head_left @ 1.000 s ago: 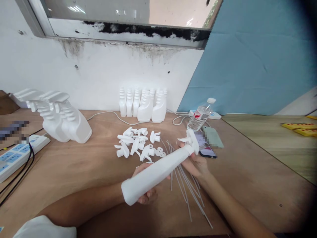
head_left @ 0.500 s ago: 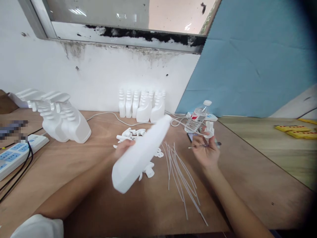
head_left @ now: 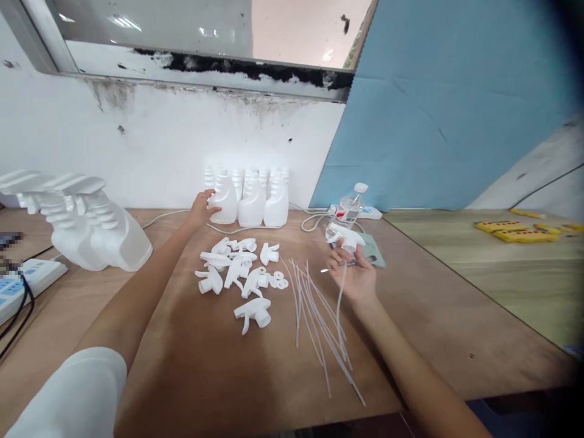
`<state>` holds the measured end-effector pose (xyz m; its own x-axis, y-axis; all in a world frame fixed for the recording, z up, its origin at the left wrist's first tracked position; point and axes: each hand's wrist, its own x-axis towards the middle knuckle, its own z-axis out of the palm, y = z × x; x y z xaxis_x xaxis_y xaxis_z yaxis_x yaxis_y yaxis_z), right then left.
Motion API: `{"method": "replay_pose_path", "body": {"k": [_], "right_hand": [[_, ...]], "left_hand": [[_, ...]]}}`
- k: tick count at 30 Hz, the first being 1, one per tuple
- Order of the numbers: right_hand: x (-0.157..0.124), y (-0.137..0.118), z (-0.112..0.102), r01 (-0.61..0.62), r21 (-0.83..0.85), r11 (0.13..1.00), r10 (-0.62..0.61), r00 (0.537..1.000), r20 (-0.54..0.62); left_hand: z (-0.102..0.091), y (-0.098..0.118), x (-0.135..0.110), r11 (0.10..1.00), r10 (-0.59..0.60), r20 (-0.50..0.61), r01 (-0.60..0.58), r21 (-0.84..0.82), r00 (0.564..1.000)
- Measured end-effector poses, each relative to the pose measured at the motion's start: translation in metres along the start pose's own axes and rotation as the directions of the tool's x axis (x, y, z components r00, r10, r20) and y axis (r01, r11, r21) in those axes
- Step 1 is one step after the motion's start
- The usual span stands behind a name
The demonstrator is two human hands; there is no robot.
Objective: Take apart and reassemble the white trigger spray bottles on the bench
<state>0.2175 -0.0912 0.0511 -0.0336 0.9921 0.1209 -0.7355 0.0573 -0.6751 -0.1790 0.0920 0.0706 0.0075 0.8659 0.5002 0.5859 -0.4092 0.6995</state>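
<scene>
My left hand (head_left: pixel 201 208) is at the left end of a group of white bottles, its thumb and fingers apart beside the front-left bottle (head_left: pixel 223 201), which stands upright. Whether the fingertips still touch that bottle is hard to tell. Raised over the table's right part, my right hand (head_left: pixel 353 277) grips a white trigger sprayer head (head_left: pixel 347 237), from which a thin tube (head_left: pixel 339 301) hangs down. A slim stick with a pale tip (head_left: pixel 325 270) also pokes out of this hand. Several loose trigger sprayer heads (head_left: pixel 237 267) lie between my arms, near small white rings (head_left: pixel 278 280) and long thin tubes (head_left: pixel 319 328).
Two white bottles with sprayer heads (head_left: pixel 118 237) stand at the left by a power strip (head_left: pixel 31 283). Behind my right hand are a clear water bottle (head_left: pixel 349 207), another power strip (head_left: pixel 368 212) and a flat pale green item (head_left: pixel 375 250). Yellow items (head_left: pixel 511 231) lie far right.
My left hand has carried the white bottle away and stood it upright at the left front of the group. In my right hand the sprayer head has turned sideways, and its tube now shows.
</scene>
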Motion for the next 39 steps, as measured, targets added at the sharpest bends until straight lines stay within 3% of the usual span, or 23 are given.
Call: {"method": "replay_pose_path", "body": {"k": [7, 15, 18, 21, 24, 25, 26, 28, 30, 32, 33, 39], "right_hand": [[0.004, 0.000, 0.004, -0.045, -0.023, 0.999, 0.044, 0.999, -0.017], [0.005, 0.007, 0.000, -0.154, 0.149, 0.977, 0.163, 0.986, -0.048], [0.005, 0.006, -0.009, -0.212, 0.134, 0.968, 0.222, 0.973, -0.068], [0.007, 0.007, -0.016, -0.256, 0.092, 0.962, 0.265, 0.959, -0.099], [0.007, 0.009, -0.016, -0.302, 0.056, 0.952, 0.307, 0.944, -0.125], [0.007, 0.011, -0.014, -0.305, 0.046, 0.951, 0.309, 0.944, -0.116], [0.007, 0.012, -0.012, -0.298, 0.034, 0.954, 0.300, 0.949, -0.100], [0.006, 0.016, -0.008, -0.267, -0.010, 0.964, 0.266, 0.962, -0.068], [0.006, 0.019, -0.004, -0.223, -0.092, 0.970, 0.216, 0.973, -0.078], [0.006, 0.022, -0.003, -0.169, -0.193, 0.967, 0.147, 0.981, -0.123], [0.006, 0.024, -0.004, -0.138, -0.243, 0.960, 0.105, 0.984, -0.144], [0.010, 0.034, -0.016, 0.095, -0.531, 0.842, -0.214, 0.962, -0.167]], "left_hand": [[0.028, -0.026, 0.000, 0.996, -0.084, -0.039, 0.084, 0.009, 0.996], [0.026, -0.023, -0.002, 0.992, -0.127, -0.083, 0.129, 0.014, 0.988], [0.020, -0.006, -0.009, 0.990, -0.143, -0.153, 0.144, -0.002, 0.978], [0.015, 0.026, -0.027, 0.994, -0.110, -0.198, 0.107, -0.026, 0.974], [0.017, 0.070, -0.067, 0.998, -0.004, -0.115, -0.003, -0.058, 0.993], [0.019, 0.086, -0.085, 0.992, 0.094, -0.041, -0.097, -0.079, 0.995], [0.021, 0.101, -0.104, 0.977, 0.197, 0.042, -0.193, -0.092, 0.979], [0.025, 0.126, -0.142, 0.931, 0.365, 0.226, -0.348, -0.112, 0.903], [0.028, 0.143, -0.173, 0.872, 0.477, 0.470, -0.469, -0.143, 0.743], [0.029, 0.149, -0.192, 0.843, 0.502, 0.589, -0.510, -0.170, 0.633], [0.029, 0.149, -0.197, 0.838, 0.506, 0.610, -0.516, -0.179, 0.610], [0.025, 0.130, -0.193, 0.814, 0.511, 0.625, -0.565, -0.132, 0.590]]}}
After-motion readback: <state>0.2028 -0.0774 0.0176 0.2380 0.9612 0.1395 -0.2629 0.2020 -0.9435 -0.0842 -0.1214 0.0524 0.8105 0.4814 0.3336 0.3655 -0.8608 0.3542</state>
